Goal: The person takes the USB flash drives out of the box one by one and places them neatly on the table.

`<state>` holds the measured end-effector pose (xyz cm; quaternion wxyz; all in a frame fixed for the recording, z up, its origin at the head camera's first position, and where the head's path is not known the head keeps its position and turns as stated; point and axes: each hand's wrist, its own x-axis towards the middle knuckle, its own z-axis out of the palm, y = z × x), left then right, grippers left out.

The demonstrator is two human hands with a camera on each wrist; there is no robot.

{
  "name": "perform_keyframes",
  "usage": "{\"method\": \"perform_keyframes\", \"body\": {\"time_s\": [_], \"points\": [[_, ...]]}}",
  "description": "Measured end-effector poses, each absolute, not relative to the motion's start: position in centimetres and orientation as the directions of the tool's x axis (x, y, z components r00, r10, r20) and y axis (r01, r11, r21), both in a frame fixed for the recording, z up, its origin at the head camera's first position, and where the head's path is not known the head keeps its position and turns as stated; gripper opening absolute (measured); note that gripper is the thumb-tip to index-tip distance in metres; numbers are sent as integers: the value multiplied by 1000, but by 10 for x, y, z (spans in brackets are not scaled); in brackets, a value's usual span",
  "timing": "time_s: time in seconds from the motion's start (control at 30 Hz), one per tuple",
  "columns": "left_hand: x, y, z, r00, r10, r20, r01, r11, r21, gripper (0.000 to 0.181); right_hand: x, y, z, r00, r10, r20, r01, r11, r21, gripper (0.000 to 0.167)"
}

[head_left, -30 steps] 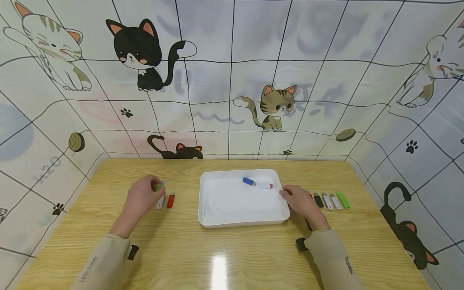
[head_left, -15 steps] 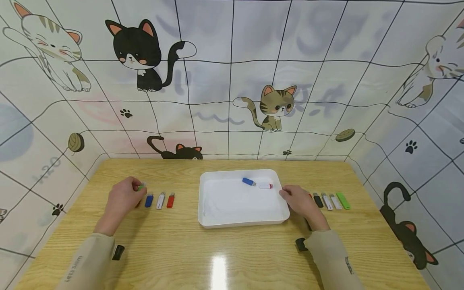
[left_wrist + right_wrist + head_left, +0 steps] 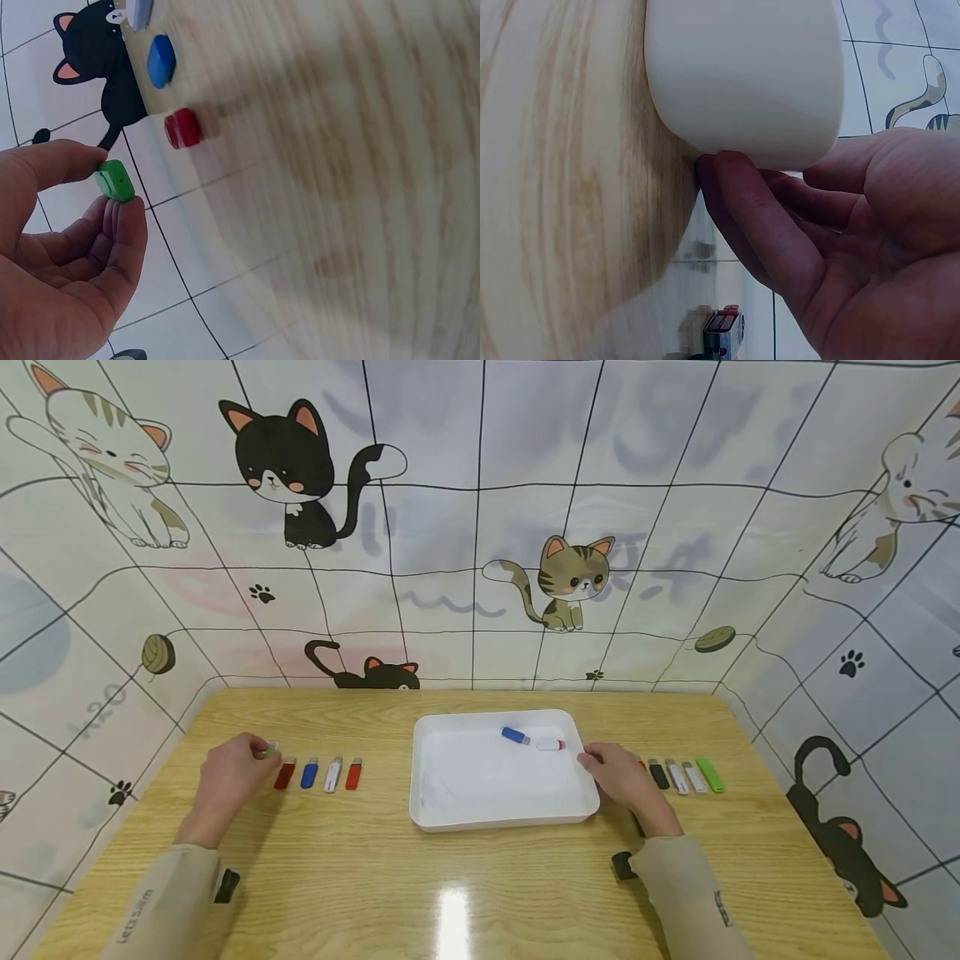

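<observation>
At the left of the table, my left hand (image 3: 228, 772) pinches a green USB stick (image 3: 116, 181) between thumb and fingers, its silver end showing in the head view. The stick is held left of a row with a dark red USB stick (image 3: 284, 774), a blue one (image 3: 309, 773), a white one (image 3: 332, 775) and a red one (image 3: 353, 775). My right hand (image 3: 618, 772) grips the right wall of a white tray (image 3: 487, 793), fingers against the outside, thumb tip hidden behind the rim. Inside the tray lie a blue USB stick (image 3: 515, 735) and a white one with a red end (image 3: 551, 745).
Right of my right hand is another row of USB sticks: a partly hidden red one, a black one (image 3: 658, 774), a silver-white one (image 3: 677, 777), a white one (image 3: 695, 777) and a green one (image 3: 711, 774). Cat-patterned fabric (image 3: 435, 527) surrounds the wooden table (image 3: 360, 877).
My left hand has moved left with the green USB stick, uncovering the blue and dark red sticks. My right hand and the tray have stayed put.
</observation>
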<state>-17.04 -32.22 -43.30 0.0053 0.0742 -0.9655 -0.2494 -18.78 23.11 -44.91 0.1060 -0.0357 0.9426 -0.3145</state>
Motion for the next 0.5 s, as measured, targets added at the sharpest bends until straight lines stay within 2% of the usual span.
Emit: {"method": "perform_keyframes", "body": {"time_s": [0.17,0.4,0.5], "points": [[-171,-328,-437,-987,-161,-28,-155,866,475,40,-188,231,-449,-974,-131,-185,7,799,-602,42],[-171,-331,-441,-985,-169,-36,-167,877,451,38,-188,232,-450,-974,-134,-185,5,797,-604,34],[-171,-332,-444,-985,-168,-38,-167,883,439,38,-188,231,-449,-973,-128,-190,12,799,-602,37]]}}
